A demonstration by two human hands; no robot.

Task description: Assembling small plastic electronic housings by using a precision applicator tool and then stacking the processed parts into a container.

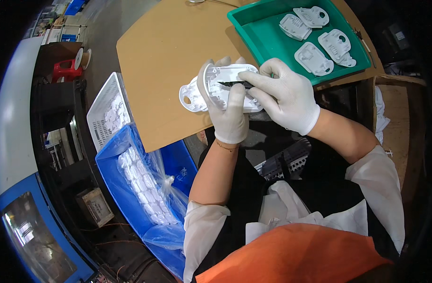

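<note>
Both of my hands wear white gloves. In my left hand (229, 123) is a white plastic shell (220, 75), its ribbed inner side facing up, the fingers wrapped round it. A rounded white end with an oval hole (184, 100) juts out to the left; I cannot tell whether it belongs to a second piece beneath. My right hand (291, 96) is closed on a slim dark pointed tool (225, 84), its tip lying over the inside of the shell. Much of the tool is hidden by the fingers, and its exact kind cannot be made out.
Beneath my hands lies a brown board (164, 52). A green tray (258, 47) at the far right holds several similar white shells (314, 58). To the left stand a white basket (101, 113) and a blue bin (113, 150) with bagged white parts (143, 184). A wooden box (397, 127) stands at right.
</note>
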